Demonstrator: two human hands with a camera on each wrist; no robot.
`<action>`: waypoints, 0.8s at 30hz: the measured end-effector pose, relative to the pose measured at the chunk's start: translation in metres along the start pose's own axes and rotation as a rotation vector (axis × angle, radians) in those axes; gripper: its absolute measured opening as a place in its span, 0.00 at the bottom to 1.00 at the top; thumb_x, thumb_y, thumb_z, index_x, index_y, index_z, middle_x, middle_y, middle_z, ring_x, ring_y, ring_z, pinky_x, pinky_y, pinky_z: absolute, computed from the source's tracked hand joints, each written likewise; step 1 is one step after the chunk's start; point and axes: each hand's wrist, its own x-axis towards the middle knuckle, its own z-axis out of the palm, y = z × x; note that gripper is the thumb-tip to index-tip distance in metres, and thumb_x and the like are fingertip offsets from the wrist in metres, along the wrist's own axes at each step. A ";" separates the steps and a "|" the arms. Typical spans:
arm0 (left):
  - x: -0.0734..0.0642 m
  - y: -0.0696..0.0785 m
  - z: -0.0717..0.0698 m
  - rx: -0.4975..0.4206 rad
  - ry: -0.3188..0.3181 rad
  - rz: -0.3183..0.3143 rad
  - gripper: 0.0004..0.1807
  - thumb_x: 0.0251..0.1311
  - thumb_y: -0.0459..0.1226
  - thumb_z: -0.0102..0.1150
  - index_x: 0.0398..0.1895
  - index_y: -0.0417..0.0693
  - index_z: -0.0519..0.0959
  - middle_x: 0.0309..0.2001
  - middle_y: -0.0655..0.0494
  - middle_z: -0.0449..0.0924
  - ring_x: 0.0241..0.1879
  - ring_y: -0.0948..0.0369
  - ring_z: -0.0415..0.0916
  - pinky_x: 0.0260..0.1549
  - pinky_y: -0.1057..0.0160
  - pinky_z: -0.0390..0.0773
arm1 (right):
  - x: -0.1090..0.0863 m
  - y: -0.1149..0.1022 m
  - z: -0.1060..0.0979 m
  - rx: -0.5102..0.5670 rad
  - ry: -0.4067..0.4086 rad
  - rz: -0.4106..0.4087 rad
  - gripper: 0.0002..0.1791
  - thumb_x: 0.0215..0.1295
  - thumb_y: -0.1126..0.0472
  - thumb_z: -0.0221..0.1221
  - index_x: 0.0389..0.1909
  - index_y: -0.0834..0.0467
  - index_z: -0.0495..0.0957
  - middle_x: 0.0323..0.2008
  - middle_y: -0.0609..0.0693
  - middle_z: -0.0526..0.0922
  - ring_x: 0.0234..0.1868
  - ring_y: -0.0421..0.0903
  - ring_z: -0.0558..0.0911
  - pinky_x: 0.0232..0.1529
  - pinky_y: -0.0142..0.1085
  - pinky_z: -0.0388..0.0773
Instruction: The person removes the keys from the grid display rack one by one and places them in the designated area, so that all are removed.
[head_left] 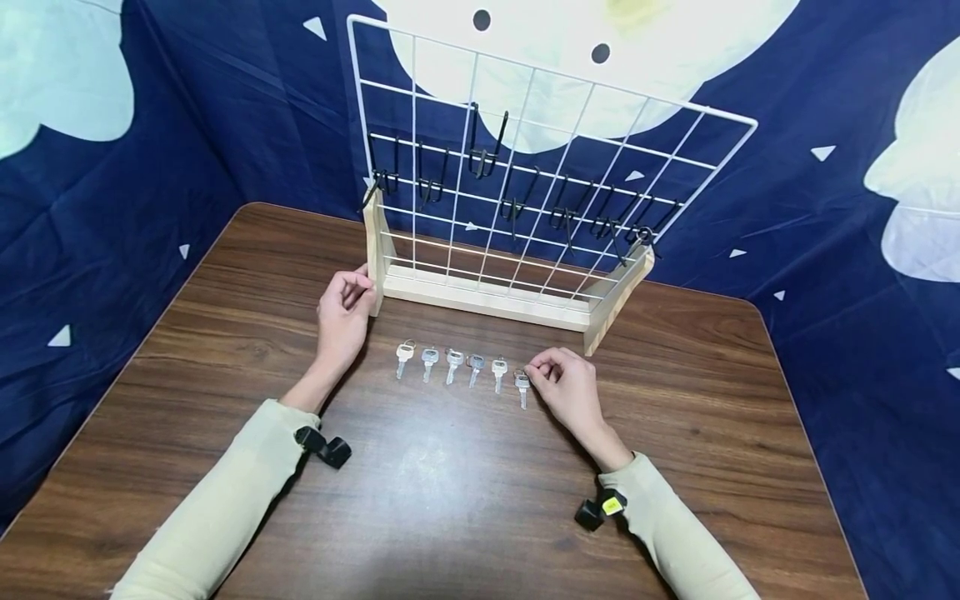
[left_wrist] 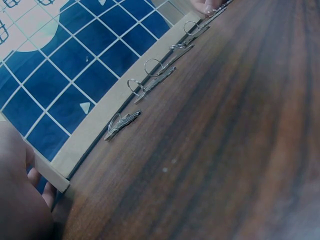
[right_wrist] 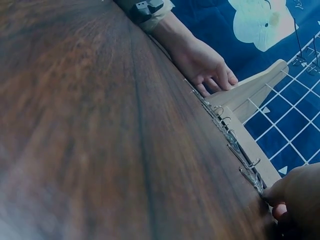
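Several silver keys with small rings lie in a row on the wooden table, in front of a white wire grid rack [head_left: 480, 298] with a pale wooden base. My right hand [head_left: 567, 387] is at the right end of the row, its thumb and forefinger pinching the ring of the last key [head_left: 522, 385]. In the right wrist view those fingertips are low at the tabletop. My left hand [head_left: 347, 312] grips the lower part of the rack's left wooden side piece [head_left: 374, 250]; in the left wrist view some fingers [left_wrist: 49, 194] show behind it.
Black wire hooks [head_left: 483, 158] hang on the grid in several places, most along one bar. The right wooden side piece [head_left: 618, 296] stands just beyond my right hand. A dark blue patterned cloth [head_left: 247, 100] surrounds the brown table [head_left: 420, 517].
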 end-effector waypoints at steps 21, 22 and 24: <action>0.000 0.001 -0.001 0.004 -0.010 -0.015 0.03 0.76 0.20 0.55 0.45 0.32 0.74 0.74 0.36 0.77 0.74 0.42 0.76 0.75 0.59 0.78 | 0.003 0.006 -0.008 0.097 -0.121 0.098 0.07 0.63 0.67 0.79 0.31 0.55 0.90 0.25 0.44 0.82 0.23 0.35 0.72 0.24 0.22 0.66; 0.000 0.001 -0.001 0.002 -0.011 -0.015 0.03 0.76 0.20 0.55 0.45 0.32 0.74 0.74 0.36 0.77 0.74 0.42 0.76 0.75 0.58 0.77 | 0.003 0.005 -0.008 0.093 -0.114 0.098 0.07 0.63 0.68 0.79 0.31 0.55 0.90 0.25 0.44 0.82 0.23 0.35 0.72 0.24 0.22 0.66; 0.000 0.002 0.000 0.000 -0.012 -0.012 0.03 0.76 0.20 0.55 0.45 0.31 0.74 0.74 0.36 0.77 0.74 0.42 0.76 0.76 0.58 0.77 | 0.003 0.005 -0.007 0.087 -0.104 0.096 0.07 0.63 0.68 0.79 0.31 0.55 0.90 0.25 0.44 0.82 0.23 0.35 0.73 0.24 0.22 0.66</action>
